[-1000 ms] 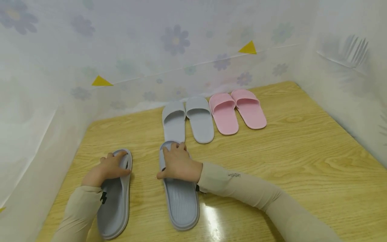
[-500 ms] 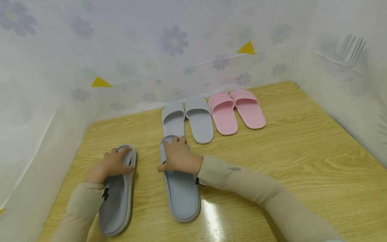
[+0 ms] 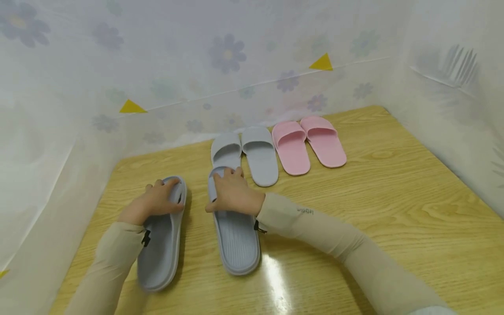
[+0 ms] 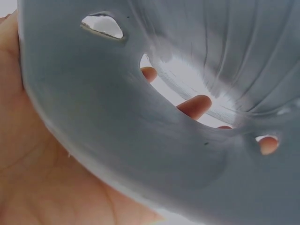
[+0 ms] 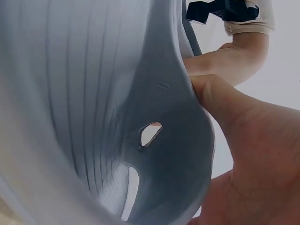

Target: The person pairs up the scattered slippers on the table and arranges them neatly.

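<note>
Gripping the strap of one grey slipper (image 3: 161,245), the left hand (image 3: 151,203) curls over its toe end on the wooden table (image 3: 393,192). The right hand (image 3: 234,197) clasps the strap of the ribbed grey slipper (image 3: 236,243) beside it, heels trailing toward the person.

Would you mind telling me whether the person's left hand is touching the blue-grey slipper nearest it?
Touching. In the left wrist view the left hand wraps the strap of the blue-grey slipper, with fingers showing through its opening.
</note>
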